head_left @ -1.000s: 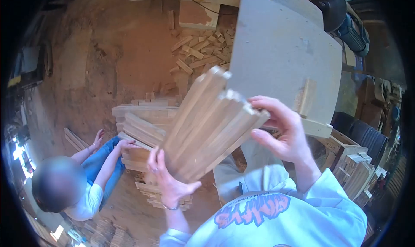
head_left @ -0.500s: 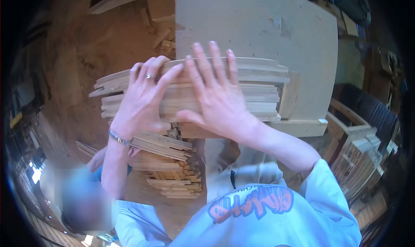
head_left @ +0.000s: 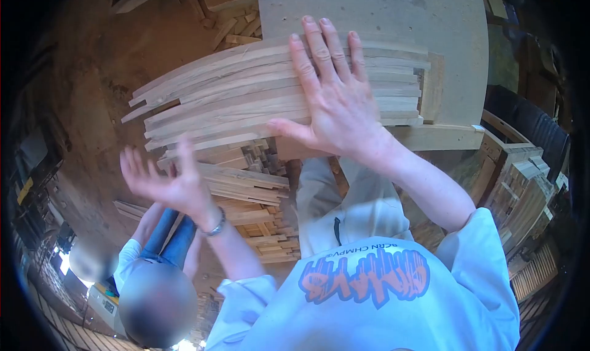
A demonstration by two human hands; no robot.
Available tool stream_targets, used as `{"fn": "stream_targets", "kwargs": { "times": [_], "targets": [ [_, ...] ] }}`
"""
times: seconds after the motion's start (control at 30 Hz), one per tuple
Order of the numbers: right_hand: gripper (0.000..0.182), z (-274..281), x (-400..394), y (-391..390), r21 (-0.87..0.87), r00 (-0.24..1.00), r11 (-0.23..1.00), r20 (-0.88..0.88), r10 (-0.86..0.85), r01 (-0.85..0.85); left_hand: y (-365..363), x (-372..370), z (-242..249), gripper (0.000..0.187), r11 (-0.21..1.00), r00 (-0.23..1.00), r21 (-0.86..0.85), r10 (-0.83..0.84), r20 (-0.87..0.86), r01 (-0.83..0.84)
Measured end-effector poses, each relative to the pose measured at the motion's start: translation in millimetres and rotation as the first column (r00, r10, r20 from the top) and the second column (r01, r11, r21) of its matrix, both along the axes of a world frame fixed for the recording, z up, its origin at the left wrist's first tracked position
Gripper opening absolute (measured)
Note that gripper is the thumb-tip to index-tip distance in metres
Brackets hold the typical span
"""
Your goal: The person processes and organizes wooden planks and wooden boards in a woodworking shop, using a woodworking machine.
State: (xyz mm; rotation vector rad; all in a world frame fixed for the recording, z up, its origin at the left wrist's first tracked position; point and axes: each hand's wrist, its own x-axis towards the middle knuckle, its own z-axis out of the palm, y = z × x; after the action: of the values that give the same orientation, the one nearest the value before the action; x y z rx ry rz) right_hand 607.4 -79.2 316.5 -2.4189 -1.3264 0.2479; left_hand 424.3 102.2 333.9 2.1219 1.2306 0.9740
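I record a layer of pale timber strips lying side by side on the desk, their left ends overhanging the edge. The strips are long, narrow and straight-sided, with visible grain and a dry, sawn look. Their ends are staggered, and a dark slot shows between two of them at the left. The desk top is a smooth, pale grey sheet; a squared wooden rail runs along its near edge, and a flat wooden piece lies crosswise just beyond the right ends of the strips.

The right hand is pressed flat on the strips, fingers wide apart, thumb out to the side. The left hand is wide, fingers loosely spread, gripping nothing, just beside the near left part of the strips; I cannot tell whether its thumb touches them. Below lies a stack of rough timber. Blocky offcuts are heaped on the floor, and a co-worker in blue jeans is at the left.

Compared with one second ago, the strips, then tilted between both hands, now lie on the desk. Half a second ago the left hand spanned them; it has since come away, while the right remains.
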Motion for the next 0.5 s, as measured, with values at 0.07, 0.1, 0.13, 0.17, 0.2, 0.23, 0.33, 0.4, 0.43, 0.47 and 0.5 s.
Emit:
{"fn": "stream_targets", "kwargs": {
  "times": [0.07, 0.1, 0.13, 0.17, 0.2, 0.23, 0.33, 0.4, 0.43, 0.47, 0.5],
  "targets": [
    [0.116, 0.2, -1.8, 0.6, 0.015, 0.998, 1.0, 0.06, -0.012, 0.011, -12.9, -27.4, -31.7, 0.058, 0.891, 0.886, -0.392, 0.357, 0.296, -0.229],
    [0.116, 2.2, 1.5, 5.3, 0.029, 0.995, 1.0, 0.095, -0.013, 0.01, -15.4, -28.4, -39.0, 0.055, 0.739, 0.784, -0.673, 0.438, 0.44, -0.035],
    [0.116, 5.5, 6.5, 10.1, 0.032, 0.997, 0.999, 0.079, -0.015, 0.012, -18.1, -29.3, -45.4, 0.051, 0.519, 0.652, -0.825, 0.55, 0.521, 0.222],
    [0.116, 10.0, 13.1, 15.9, 0.034, 0.998, 0.999, 0.056, -0.021, 0.019, -20.1, -30.4, -50.9, 0.048, 0.271, 0.515, -0.826, 0.674, 0.529, 0.494],
    [0.116, 10.7, 17.6, 21.9, 0.035, 0.999, 0.999, 0.031, -0.034, 0.033, -23.0, -19.7, -54.0, 0.046, 0.305, 0.593, -0.861, 0.629, 0.503, 0.406],
    [0.116, 5.0, 17.6, 26.2, 0.1, 0.997, 0.995, 0.072, -0.031, 0.024, -27.1, -0.3, -55.7, 0.045, 0.334, 0.675, -0.888, 0.578, 0.459, 0.317],
    [0.116, 1.0, 9.6, 25.5, 0.102, 0.995, 0.993, 0.074, -0.068, 0.06, -29.0, 13.0, -61.2, 0.049, 0.333, 0.731, -0.901, 0.536, 0.423, 0.277],
    [0.116, -1.5, 11.0, 25.2, 0.104, 0.996, 0.993, 0.058, -0.064, 0.057, -35.5, 13.5, -55.1, 0.052, 0.347, 0.722, -0.879, 0.51, 0.468, 0.326],
    [0.116, -2.0, 10.4, 25.4, 0.112, 0.997, 0.992, 0.045, -0.065, 0.06, -36.2, 12.4, -56.1, 0.052, 0.344, 0.717, -0.885, 0.525, 0.459, 0.314],
    [0.115, -1.9, 9.8, 25.6, 0.112, 0.998, 0.992, 0.026, -0.06, 0.056, -36.6, 10.4, -57.7, 0.053, 0.342, 0.713, -0.889, 0.539, 0.45, 0.303],
    [0.115, -1.5, 10.8, 25.5, 0.115, 0.998, 0.992, 0.012, -0.057, 0.055, -36.3, 10.9, -58.9, 0.054, 0.341, 0.707, -0.892, 0.549, 0.446, 0.297]
  ]
}}
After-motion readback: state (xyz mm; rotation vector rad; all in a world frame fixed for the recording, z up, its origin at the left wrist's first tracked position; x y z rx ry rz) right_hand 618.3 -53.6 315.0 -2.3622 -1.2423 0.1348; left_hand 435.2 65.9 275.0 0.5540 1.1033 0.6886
